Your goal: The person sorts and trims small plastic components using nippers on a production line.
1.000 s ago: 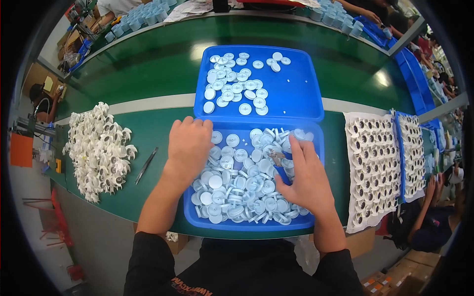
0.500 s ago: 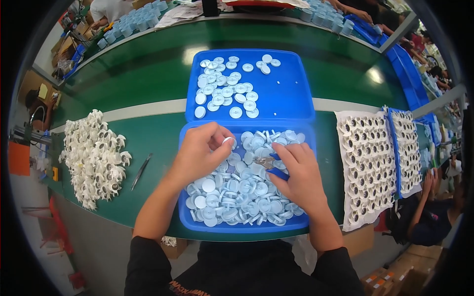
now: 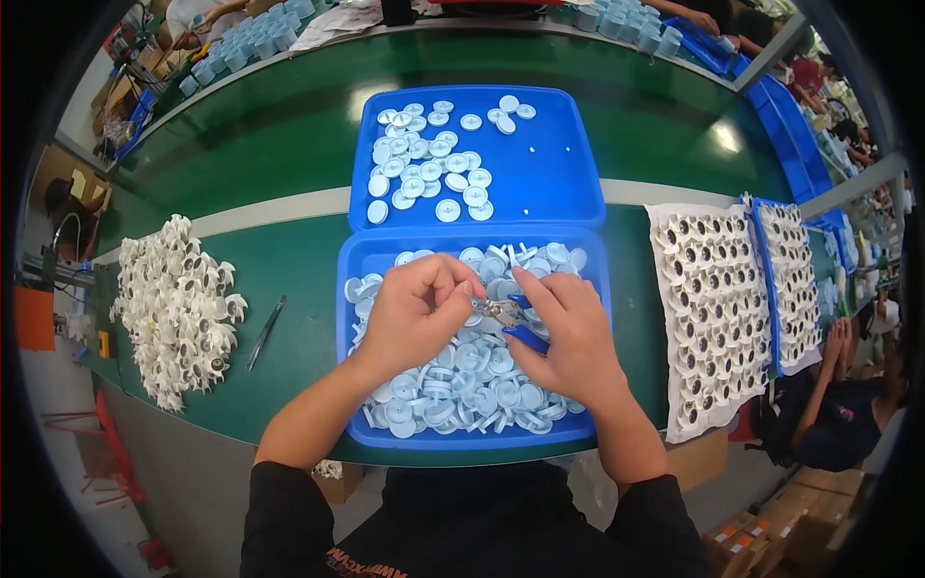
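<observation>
My left hand is closed in a pinch over the front tray, holding a pale blue plastic disc that its fingers now mostly hide. My right hand grips a pair of nippers with blue handles and metal jaws. Those jaws meet the left fingertips. Beneath both hands, the blue front tray is heaped with pale blue round discs, many with a short stem. Behind it, a second blue tray holds more discs, mostly on its left side, and a few tiny pale bits.
White curved plastic parts lie piled at the left, with tweezers beside them. On the right, similar parts with dark centres stand in rows on a white sheet. Pale blue cups and other people are beyond the green bench.
My hands have come together, bringing the nipper jaws up to the left fingertips. The disc pinched there has turned mostly out of sight. The whole view has shifted slightly.
</observation>
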Motion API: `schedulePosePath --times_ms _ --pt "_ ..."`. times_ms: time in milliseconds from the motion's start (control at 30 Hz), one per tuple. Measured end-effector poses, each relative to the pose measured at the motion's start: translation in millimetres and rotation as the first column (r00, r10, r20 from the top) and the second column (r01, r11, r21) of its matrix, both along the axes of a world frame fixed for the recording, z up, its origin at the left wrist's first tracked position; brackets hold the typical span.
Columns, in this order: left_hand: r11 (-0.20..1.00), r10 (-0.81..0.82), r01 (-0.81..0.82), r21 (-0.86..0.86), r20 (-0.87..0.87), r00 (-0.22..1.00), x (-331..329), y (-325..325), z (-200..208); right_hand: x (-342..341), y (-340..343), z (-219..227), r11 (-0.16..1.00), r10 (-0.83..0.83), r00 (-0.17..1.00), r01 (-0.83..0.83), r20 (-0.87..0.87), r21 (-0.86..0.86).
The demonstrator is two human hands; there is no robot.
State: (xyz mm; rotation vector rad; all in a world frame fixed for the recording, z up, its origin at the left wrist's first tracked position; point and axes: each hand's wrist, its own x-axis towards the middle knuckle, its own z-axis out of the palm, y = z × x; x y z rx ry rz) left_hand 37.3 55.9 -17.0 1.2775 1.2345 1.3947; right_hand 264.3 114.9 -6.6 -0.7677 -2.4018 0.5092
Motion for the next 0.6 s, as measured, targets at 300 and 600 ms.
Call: schedulePosePath --times_ms 300,600 --pt "1.000 -0.003 0.003 0.025 0.003 1.000 -1.7 -0.7 -2.3 2.0 -0.7 -0.7 0.999 0.005 1.000 -0.005 0.008 -0.035" --pt "0.999 -0.012 0.015 0.034 -0.082 0.997 -3.2 0.5 -4.0 2.1 -0.6 -1.7 0.997 0.027 0.999 -0.026 0.019 -0.069"
